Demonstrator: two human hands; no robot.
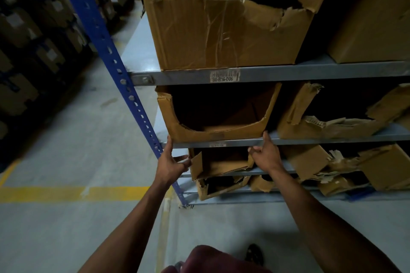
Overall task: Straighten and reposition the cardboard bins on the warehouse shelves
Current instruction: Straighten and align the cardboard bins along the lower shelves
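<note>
a cut-front cardboard bin (216,115) sits at the left end of the middle shelf (332,138), beside the blue upright (124,86). both arms reach up to its lower corners. the left hand (170,165) has its forefinger straight against the bottom-left corner, thumb spread wide. the right hand (265,155) touches the bottom-right corner with its forefinger, the other fingers loosely curled, gripping nothing. above, a bigger torn bin (226,35) stands over a shelf label (224,75) reading "g0-r16-d06", first characters unclear.

My hands: 2, left (170,163), right (265,155) | shelf levels in view: 4 | blue upright posts (106,51): 1 | barcode labels (224,75) legible: 1 | yellow floor lines (44,193): 1
</note>
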